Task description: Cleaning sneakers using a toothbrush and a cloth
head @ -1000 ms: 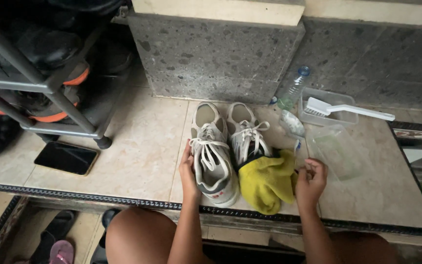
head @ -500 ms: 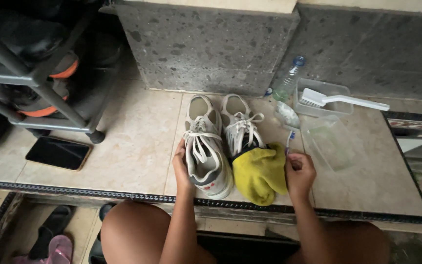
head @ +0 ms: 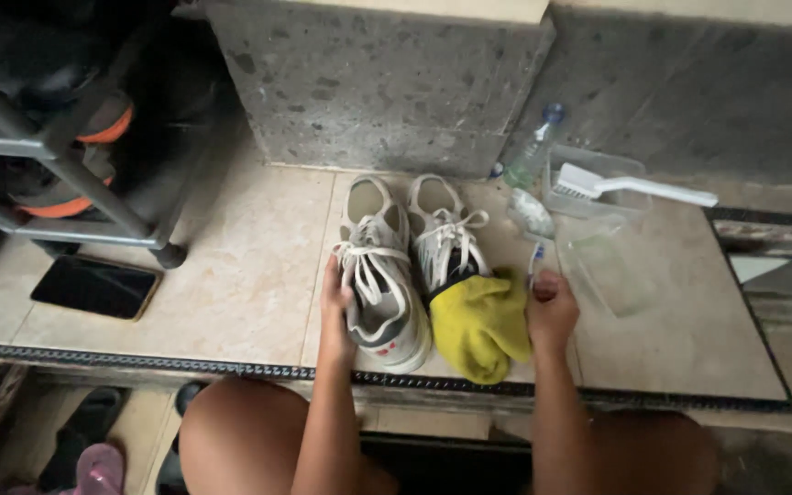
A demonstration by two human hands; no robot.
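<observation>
Beige tile makes up the ledge (head: 231, 275) I'm watching, and on it a pair of pale sneakers stands side by side, toes toward me. My left hand (head: 334, 295) rests flat against the outer side of the left sneaker (head: 379, 275), fingers extended and not clamped. The right sneaker (head: 444, 240) has a yellow cloth (head: 480, 323) draped over its toe; I judge the cloth soft and limp, best pinched at an edge, and the shoes light and flexible, firmest at the heel or sole. My right hand (head: 552, 307) is curled shut around a small toothbrush (head: 533, 261), bristle end up, just beside the cloth.
</observation>
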